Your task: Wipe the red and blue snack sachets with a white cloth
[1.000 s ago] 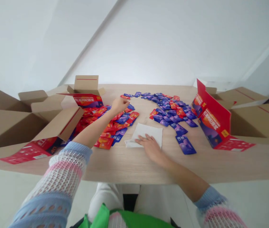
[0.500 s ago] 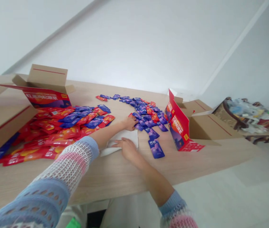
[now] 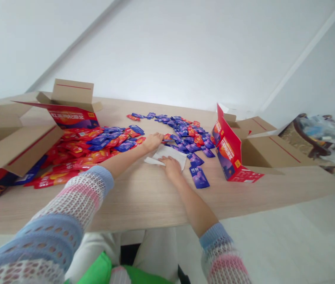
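Note:
My left hand (image 3: 153, 142) reaches to the near left edge of a loose spread of purple sachets (image 3: 182, 130), its fingers bent and pressed together. Beside its fingertips lies a red sachet (image 3: 167, 137); whether they grip anything there is hidden. My right hand (image 3: 172, 167) is closed on a white cloth or paper wipe (image 3: 164, 152), which lies partly folded on the table between both hands. One purple sachet (image 3: 199, 177) rests flat to the right of that hand. Left of my left hand is a heap of red sachets (image 3: 75, 156) with purple ones on top.
An open red carton (image 3: 229, 152) lies at the right, flaps spread. Two more open cartons stand at the left, one behind (image 3: 74, 118) and one nearer (image 3: 16, 152). The wooden table (image 3: 138, 197) ends before my lap. A chair (image 3: 306, 134) with plastic bags stands far right.
The white wipe has moved to the right and away from me with my right hand. My left hand has drawn back slightly left from the purple sachets. The view has shifted.

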The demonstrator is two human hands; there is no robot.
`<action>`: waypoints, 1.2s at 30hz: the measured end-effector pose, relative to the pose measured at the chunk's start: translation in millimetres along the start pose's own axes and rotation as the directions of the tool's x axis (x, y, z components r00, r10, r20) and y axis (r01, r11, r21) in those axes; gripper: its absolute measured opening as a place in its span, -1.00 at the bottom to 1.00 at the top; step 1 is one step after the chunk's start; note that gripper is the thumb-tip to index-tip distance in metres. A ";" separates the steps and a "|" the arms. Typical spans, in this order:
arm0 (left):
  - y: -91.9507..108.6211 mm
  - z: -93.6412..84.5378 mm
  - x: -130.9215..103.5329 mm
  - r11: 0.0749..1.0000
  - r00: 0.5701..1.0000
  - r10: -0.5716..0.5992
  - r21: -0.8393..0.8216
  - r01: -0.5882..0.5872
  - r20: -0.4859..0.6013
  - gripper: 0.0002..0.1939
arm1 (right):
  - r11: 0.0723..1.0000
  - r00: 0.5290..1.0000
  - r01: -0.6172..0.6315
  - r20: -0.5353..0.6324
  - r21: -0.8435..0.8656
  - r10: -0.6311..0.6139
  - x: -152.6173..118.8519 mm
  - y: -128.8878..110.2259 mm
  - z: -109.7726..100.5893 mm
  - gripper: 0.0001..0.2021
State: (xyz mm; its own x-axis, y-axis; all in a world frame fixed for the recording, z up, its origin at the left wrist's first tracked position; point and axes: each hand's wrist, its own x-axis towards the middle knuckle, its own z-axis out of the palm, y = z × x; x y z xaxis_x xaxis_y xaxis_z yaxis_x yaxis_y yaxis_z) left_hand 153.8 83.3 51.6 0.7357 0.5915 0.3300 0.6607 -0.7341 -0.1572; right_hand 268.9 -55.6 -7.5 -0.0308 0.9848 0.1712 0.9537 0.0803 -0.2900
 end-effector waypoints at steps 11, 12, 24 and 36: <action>-33.1 -53.7 -131.9 0.999 0.973 -0.035 0.019 0.040 -0.229 -0.72 | 0.967 0.965 -0.246 -0.110 -0.068 0.238 -0.1 19.2 -10.5 -0.64; -30.3 -52.9 -144.0 0.999 0.976 -0.035 0.016 0.039 -0.216 -0.71 | 0.964 0.958 -0.262 -0.131 -0.041 0.255 -0.6 19.6 -9.3 -0.64; 30.5 -35.9 -205.4 0.999 0.999 0.041 0.019 -0.040 -0.013 -0.73 | 0.864 0.898 -0.090 -0.335 0.495 0.286 -2.0 3.9 0.2 -0.42; 67.3 -23.4 -209.0 0.998 0.978 0.031 0.045 -0.042 0.207 -0.76 | 0.879 0.860 0.458 0.185 0.131 -0.476 -26.3 -58.5 0.7 -0.55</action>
State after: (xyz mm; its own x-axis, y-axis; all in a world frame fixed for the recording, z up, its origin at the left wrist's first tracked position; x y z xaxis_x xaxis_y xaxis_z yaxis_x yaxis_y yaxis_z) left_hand 41.0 -97.6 -6.1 0.7711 0.6244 0.1247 0.6355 -0.7424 -0.2121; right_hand 213.7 -86.1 4.3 -0.5356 0.8371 0.1115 0.7851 0.5422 -0.2994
